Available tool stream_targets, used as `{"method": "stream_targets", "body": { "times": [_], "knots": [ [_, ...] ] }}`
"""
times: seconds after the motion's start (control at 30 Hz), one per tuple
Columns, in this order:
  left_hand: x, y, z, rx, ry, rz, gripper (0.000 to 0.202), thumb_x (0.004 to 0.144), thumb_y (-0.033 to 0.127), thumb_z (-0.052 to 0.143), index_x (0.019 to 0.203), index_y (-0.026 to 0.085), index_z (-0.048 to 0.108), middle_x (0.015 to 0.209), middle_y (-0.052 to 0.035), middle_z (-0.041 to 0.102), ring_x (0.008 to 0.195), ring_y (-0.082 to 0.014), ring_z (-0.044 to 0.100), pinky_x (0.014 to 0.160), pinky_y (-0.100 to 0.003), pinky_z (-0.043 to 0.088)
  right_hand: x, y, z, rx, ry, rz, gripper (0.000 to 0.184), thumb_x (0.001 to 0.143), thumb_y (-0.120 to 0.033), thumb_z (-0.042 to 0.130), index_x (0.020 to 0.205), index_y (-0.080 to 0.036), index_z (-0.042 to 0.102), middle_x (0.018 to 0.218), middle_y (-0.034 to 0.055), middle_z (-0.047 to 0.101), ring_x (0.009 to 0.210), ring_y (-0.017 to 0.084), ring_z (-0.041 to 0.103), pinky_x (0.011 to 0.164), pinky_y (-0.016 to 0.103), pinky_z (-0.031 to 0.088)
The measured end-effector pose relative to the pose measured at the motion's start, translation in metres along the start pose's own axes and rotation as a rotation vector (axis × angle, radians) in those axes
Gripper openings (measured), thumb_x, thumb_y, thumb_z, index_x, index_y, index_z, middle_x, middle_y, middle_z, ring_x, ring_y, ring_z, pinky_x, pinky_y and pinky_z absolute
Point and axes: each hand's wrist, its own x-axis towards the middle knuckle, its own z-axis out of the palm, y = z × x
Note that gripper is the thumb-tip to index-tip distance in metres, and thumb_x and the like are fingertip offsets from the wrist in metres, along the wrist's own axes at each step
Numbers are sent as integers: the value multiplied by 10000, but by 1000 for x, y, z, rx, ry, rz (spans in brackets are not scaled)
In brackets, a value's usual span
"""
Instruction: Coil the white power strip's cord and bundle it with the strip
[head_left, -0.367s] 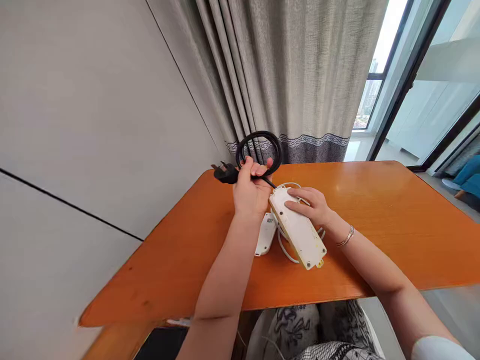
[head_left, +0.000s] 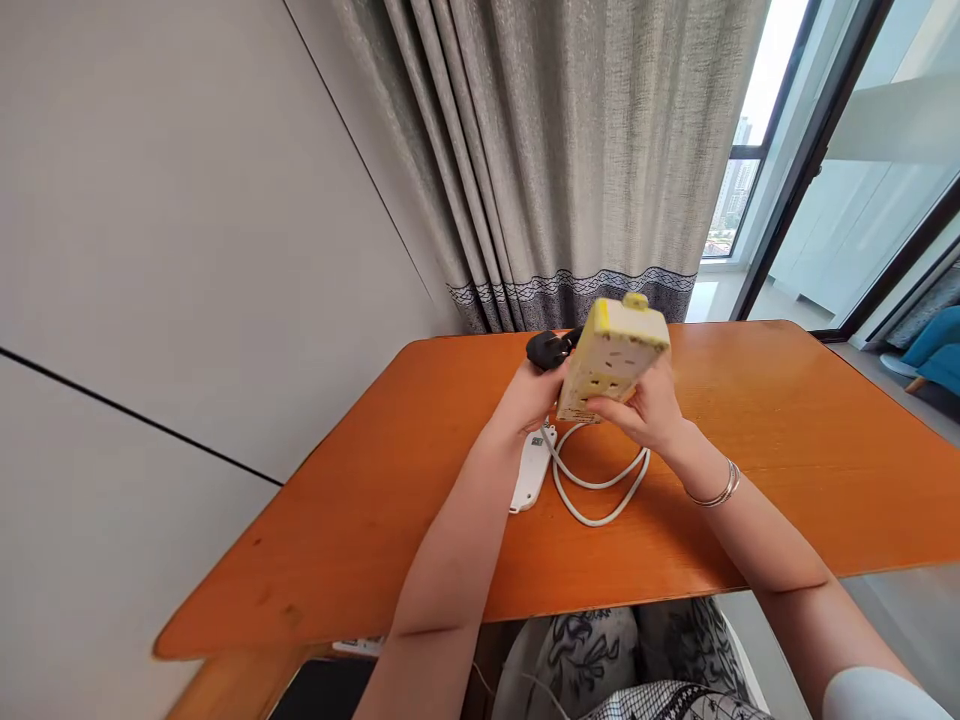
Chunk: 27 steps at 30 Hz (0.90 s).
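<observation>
My right hand (head_left: 651, 412) holds a yellowed white power strip (head_left: 609, 358) tilted up above the orange table (head_left: 787, 440), its socket face turned toward me. My left hand (head_left: 529, 396) is closed at the strip's left side, gripping its black cable and plug (head_left: 549, 349), most of which is hidden behind the hand and strip. Below my hands a second white power strip (head_left: 532, 468) lies flat on the table, with its white cord (head_left: 600, 485) looped to its right.
A grey wall stands on the left, and a grey curtain (head_left: 570, 150) hangs behind the table's far edge. A glass door with a dark frame (head_left: 810, 160) is at the right. My patterned lap shows under the table's near edge.
The yellowed strip was lying on the table under my right hand; now it is lifted and turned socket face toward me. The black cable coil and plug dropped behind the strip.
</observation>
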Motion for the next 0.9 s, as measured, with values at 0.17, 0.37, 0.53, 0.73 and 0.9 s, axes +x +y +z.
{"method": "stream_targets", "body": {
  "times": [0.17,0.37,0.53,0.73,0.9],
  "knots": [
    [3,-3,-6,-25,-62,-174,535,617,581,835,940,173,707,838,-59,769,890,-279,724,759,-376,597,11,-7,-8,429,-99,409,595,787,-670,709,1140,-201,615,1184,129,683,1116,291,647,990,492,542],
    [6,-9,-9,-78,-172,-267,622,554,664,855,884,157,710,896,-98,787,943,-312,744,851,-413,599,19,3,-17,801,-189,761,560,607,-544,887,988,-199,666,1062,87,767,960,262,728,884,427,606],
    [9,-17,-11,-105,-233,-270,676,538,690,852,920,147,724,933,-115,792,986,-323,739,896,-438,588,21,7,-17,864,-161,838,552,525,-493,931,925,-185,707,1022,81,781,938,267,738,865,429,618],
    [10,-17,-10,-174,-345,-197,765,512,667,881,1042,140,721,1031,-144,781,976,-309,736,849,-387,587,18,15,-10,931,-22,881,571,521,-535,931,916,-179,723,1005,87,782,928,270,736,867,420,614],
    [12,-21,-2,-220,-398,-64,792,611,551,889,1269,191,633,1301,-142,681,1205,-300,638,989,-399,536,16,36,-3,989,272,960,583,503,-543,937,900,-192,693,981,68,774,979,279,733,863,405,629]
  ]
}}
